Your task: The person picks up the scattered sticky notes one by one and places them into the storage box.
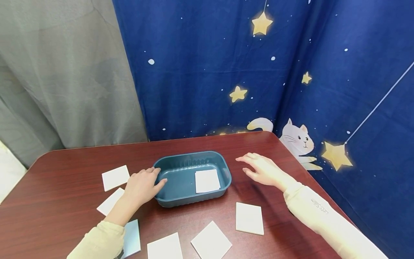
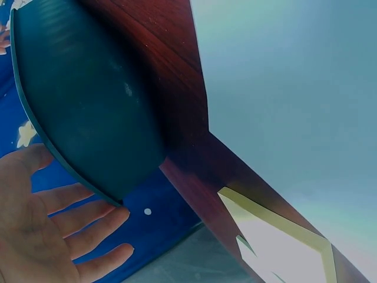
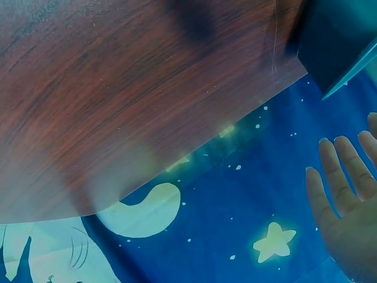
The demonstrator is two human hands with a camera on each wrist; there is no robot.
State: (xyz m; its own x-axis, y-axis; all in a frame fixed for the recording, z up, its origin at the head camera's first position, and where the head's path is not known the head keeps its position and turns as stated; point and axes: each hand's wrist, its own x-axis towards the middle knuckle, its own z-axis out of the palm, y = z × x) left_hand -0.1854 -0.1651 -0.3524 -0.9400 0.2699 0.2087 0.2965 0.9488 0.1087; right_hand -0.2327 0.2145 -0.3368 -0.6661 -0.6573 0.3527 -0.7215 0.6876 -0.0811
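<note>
A dark teal rectangular bin [image 1: 174, 199] stands on the table, with white square cards [image 1: 207, 181] lying in its right half. My left hand [image 1: 142, 185] is at the bin's left end, fingertips at the rim and thumb over the inside. In the left wrist view, the fingers of that hand [image 2: 70, 218] are spread and fairly straight beside the rim [image 2: 44, 138]; whether they press on it I cannot tell. Off the bin's right end, my right hand [image 1: 263, 169] hovers above the table with its fingers extended, holding nothing, apart from the bin [image 3: 339, 47].
White square cards lie in front of the bin, among them one at the right [image 1: 249, 218] and one turned cornerwise [image 1: 211, 241]. More lie at the left [image 1: 115, 178], near a light blue square [image 1: 131, 239] partly under my left sleeve. Curtains [image 1: 207, 72] hang behind the table.
</note>
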